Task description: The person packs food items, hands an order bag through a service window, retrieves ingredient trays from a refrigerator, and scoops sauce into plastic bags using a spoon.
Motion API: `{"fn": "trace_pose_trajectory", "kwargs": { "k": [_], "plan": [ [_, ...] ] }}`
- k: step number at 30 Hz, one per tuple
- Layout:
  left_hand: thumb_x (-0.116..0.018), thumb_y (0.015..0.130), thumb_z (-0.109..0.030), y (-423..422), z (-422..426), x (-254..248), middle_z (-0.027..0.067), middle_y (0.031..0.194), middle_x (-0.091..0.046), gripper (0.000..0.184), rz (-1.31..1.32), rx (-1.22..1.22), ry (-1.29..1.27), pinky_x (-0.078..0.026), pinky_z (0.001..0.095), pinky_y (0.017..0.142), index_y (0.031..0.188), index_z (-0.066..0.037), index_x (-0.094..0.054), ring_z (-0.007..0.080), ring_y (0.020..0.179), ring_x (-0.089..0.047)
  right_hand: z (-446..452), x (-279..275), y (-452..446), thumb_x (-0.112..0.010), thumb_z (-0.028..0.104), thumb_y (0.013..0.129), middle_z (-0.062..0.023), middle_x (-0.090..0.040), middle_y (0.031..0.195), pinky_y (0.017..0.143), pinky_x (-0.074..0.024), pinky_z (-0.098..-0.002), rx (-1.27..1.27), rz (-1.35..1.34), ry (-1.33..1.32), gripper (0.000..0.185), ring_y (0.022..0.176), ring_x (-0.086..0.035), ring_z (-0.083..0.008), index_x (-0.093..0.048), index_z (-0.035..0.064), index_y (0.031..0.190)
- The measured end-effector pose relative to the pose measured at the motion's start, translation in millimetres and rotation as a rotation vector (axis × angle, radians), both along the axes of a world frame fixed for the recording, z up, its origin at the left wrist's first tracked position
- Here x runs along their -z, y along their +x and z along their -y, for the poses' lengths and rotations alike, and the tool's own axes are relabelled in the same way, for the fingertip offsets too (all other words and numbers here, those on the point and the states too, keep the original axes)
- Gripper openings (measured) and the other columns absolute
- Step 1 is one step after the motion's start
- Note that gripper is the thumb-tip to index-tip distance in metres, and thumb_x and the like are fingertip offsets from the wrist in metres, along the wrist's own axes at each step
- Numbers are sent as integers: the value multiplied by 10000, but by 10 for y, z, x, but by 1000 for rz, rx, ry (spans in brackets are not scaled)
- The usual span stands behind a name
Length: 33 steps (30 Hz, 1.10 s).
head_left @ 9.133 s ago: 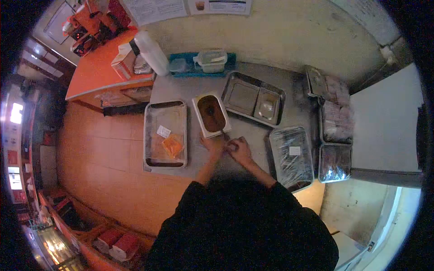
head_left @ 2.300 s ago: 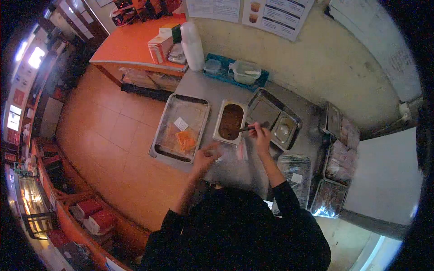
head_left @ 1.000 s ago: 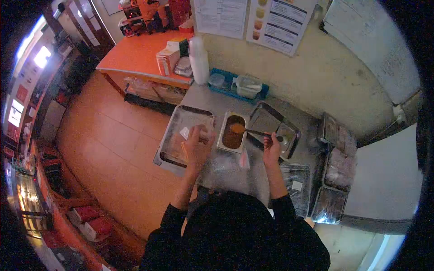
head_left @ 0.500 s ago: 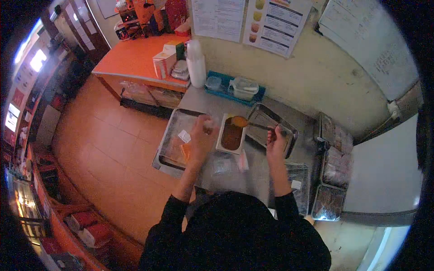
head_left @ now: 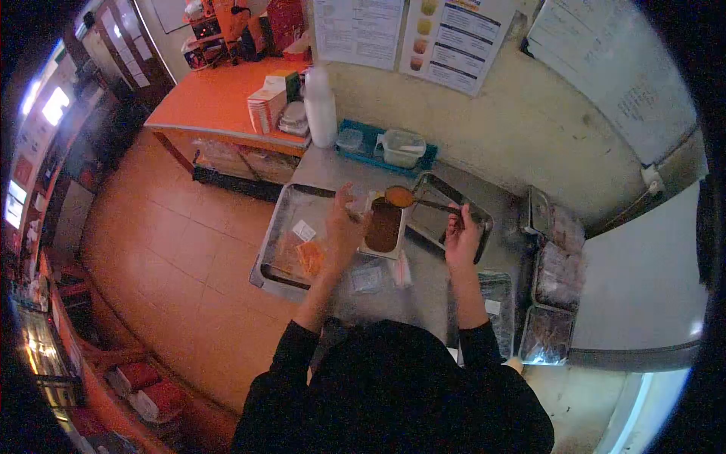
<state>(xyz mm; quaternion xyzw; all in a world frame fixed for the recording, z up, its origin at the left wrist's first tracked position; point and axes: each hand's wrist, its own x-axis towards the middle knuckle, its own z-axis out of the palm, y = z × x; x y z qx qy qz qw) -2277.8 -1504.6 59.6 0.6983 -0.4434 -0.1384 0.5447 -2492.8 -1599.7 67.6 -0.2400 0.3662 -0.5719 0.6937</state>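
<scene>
In my right hand (head_left: 461, 236) is the handle of a ladle (head_left: 399, 197), its bowl full of orange-brown sauce. The ladle is tilted sideways over the far end of a metal container (head_left: 385, 231) of darker brown sauce. My left hand (head_left: 344, 231) is slightly blurred, left of the container and above the right side of a large metal tray (head_left: 274, 227). Its fingers curl around something pale or clear that I cannot make out. Inside the tray lie an orange packet (head_left: 309, 257) and a white label (head_left: 304, 231).
Behind the container, a teal tray (head_left: 370, 157) holds clear plastic tubs. A shallow metal tray (head_left: 432, 219) lies under the ladle handle. Clear plastic (head_left: 366, 279) rests near the front. Wrapped trays (head_left: 558, 274) stand at right, beside a white appliance. White stacked cups (head_left: 321, 110) stand at the back.
The left hand's fingers have shifted slightly upward and look more spread. The ladle remains over the container, its bowl slightly higher. The whole view has shifted a little.
</scene>
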Motion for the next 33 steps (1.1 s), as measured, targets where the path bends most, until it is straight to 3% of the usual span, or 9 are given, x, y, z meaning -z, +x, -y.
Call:
{"fn": "trace_pose_trajectory", "kwargs": {
  "k": [8,12,17,20,23,33],
  "plan": [
    [-685,687,-77,0,18,13,107,981,-591,649,6,3,-27,-472,331,542,1250,-88,-362,195,553,-581,-13,415,-68,-579,257,847,-19,-553,641,477,-403,-183,-20,-35,57,277,543,-496,-81,-609,-17,875],
    [-688,681,-78,-3,63,-29,106,983,-590,649,-17,38,16,-474,338,558,1242,-89,-363,192,561,-580,-57,99,8,-574,250,850,-23,-563,647,476,-403,-185,80,-72,42,277,545,-501,-78,-608,-24,877],
    [-689,672,-86,-79,173,-70,129,864,-612,639,106,75,22,-481,369,599,1225,-80,-367,274,648,-614,45,-97,7,-566,230,855,-40,-583,672,480,-406,-185,46,-72,-91,280,558,-517,-74,-596,-47,887],
    [-679,673,-82,-175,247,-100,138,820,-620,653,17,135,42,-484,377,607,1236,-72,-349,305,682,-617,32,-340,61,-559,225,860,-34,-571,647,475,-396,-184,71,-20,-29,278,535,-500,-72,-595,-49,885],
    [-682,666,-80,-268,230,-270,139,851,-623,696,-35,220,42,-492,377,618,1260,-68,-319,289,703,-623,92,-301,29,-580,236,840,-44,-611,685,475,-420,-163,93,-59,-93,222,537,-527,-82,-621,18,821],
    [-696,646,-78,-372,318,-163,137,913,-617,773,-19,246,-64,-505,346,633,1299,-97,-283,249,690,-627,99,-371,-53,-583,241,837,-44,-631,723,481,-420,-172,140,-169,-149,236,550,-536,-73,-631,16,782]
  ]
}}
